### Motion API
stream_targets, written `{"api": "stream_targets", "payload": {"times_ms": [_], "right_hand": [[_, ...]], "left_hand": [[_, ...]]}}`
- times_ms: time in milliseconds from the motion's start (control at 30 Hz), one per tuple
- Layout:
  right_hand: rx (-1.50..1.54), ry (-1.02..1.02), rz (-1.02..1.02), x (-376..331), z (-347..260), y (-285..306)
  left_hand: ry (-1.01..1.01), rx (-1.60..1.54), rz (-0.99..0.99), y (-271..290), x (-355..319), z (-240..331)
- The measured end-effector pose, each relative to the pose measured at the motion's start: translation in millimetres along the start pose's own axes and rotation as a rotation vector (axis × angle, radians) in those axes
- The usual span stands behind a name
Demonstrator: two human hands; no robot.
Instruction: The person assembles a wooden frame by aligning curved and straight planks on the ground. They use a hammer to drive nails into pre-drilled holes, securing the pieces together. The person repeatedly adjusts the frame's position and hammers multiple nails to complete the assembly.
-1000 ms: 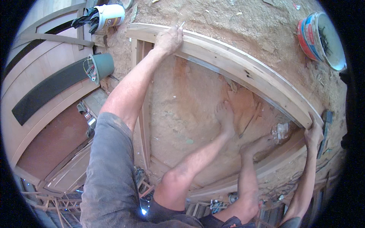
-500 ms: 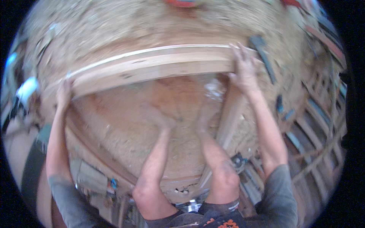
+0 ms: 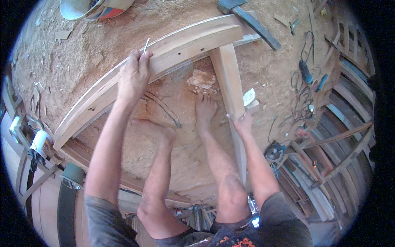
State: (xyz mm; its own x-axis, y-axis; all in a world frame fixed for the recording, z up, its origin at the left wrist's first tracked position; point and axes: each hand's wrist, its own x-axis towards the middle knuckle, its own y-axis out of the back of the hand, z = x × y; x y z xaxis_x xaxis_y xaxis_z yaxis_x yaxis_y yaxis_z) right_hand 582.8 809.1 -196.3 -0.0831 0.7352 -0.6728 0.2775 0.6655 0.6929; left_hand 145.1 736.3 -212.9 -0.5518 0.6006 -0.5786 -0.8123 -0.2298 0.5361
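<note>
A long pale wooden beam (image 3: 181,48), with a few dark holes in its near face, lies across the far side of a wooden frame. My left hand (image 3: 133,78) is closed over this beam left of its middle, and a thin white stick (image 3: 146,44) juts up from between its fingers. From under the beam's right end a side board (image 3: 227,74) runs toward me. Around that board my right hand (image 3: 242,123) is closed, thumb on top and the other fingers mostly hidden. A hammer (image 3: 257,26) rests across the beam's far right corner.
My bare feet stand on dusty ground inside the frame. A bucket (image 3: 84,9) is at the far left. Right of the frame are a blue-and-black power tool (image 3: 305,72), loose cords, a circular saw (image 3: 275,151) and stacked timber (image 3: 347,140). A white cylinder (image 3: 39,142) stands at left.
My right hand has left the beam's right end and come nearer, onto the side board. Along the beam, my left hand has shifted toward the middle. The view has turned and sharpened.
</note>
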Motion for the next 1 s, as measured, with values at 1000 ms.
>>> {"api": "stream_targets", "payload": {"times_ms": [1000], "right_hand": [[0.097,0.005,-0.395,-161.9,-6.7,109.8]], "left_hand": [[0.008,0.299,0.105,23.6,-16.4,-39.7]]}}
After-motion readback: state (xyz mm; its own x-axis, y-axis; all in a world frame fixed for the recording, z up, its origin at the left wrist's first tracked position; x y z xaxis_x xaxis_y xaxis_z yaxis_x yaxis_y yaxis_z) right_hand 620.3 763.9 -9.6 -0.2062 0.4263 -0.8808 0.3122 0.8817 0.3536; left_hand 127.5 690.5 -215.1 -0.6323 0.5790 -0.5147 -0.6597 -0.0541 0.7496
